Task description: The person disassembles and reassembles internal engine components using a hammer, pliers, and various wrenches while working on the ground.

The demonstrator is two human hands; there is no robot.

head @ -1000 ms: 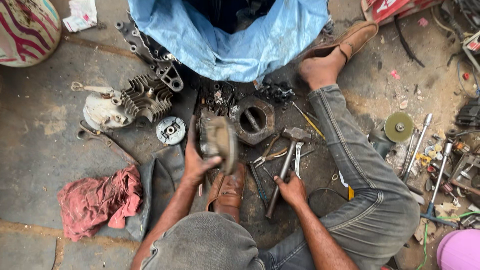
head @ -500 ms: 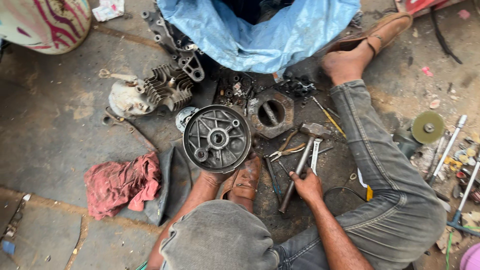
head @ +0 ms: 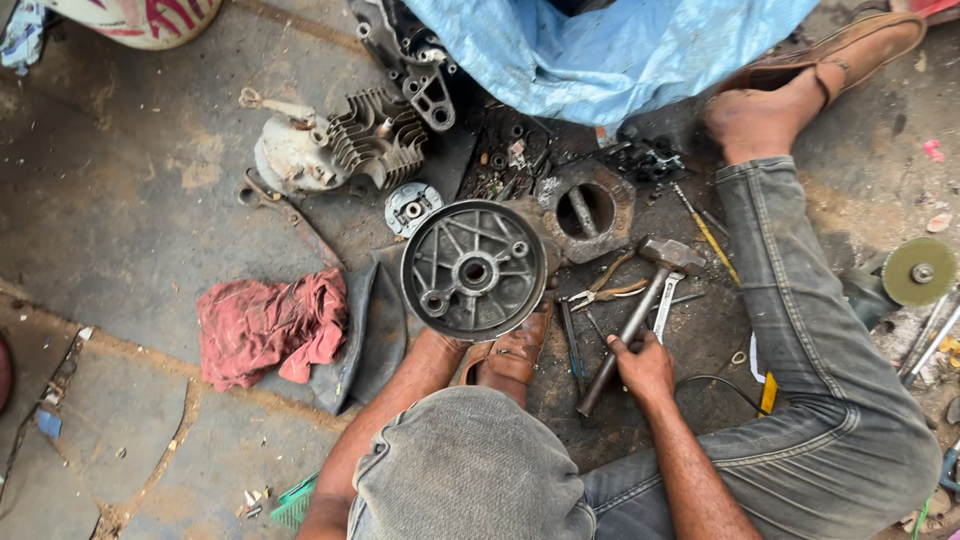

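Oil-stained concrete floor (head: 120,190) forms the work surface, littered with engine parts and hand tools. At centre, a round grey cast-metal drum plate with radial ribs and a central hub hole (head: 474,268) is held with its ribbed inner face turned up toward the camera; being circular, it has no long axis. The left hand (head: 437,345) grips it at the rim's 7 o'clock edge, fingers hidden behind the plate, so the closure of the grip cannot be told beyond that it bears the plate. The right hand (head: 645,366) is wrapped firmly around the lower shaft of a steel-handled hammer (head: 630,325). The hammer's long axis runs from 7 o'clock at the handle end to 1 o'clock at the head, which lies near a pair of pliers (head: 606,290) and just beside an open-ended spanner (head: 664,305).

At 1 o'clock from the plate sits a dark square metal housing with a round bore (head: 588,210). At 11 o'clock lie a small round silver disc part (head: 412,207) and, beyond it, a finned grey engine cylinder block (head: 340,145). At 9 o'clock, a crumpled red rag (head: 262,325) rests beside a strip of black rubber (head: 362,335). A blue plastic sheet (head: 600,50) covers something at 12 o'clock. A green-faced grinding disc (head: 918,271) lies well apart at 3 o'clock.
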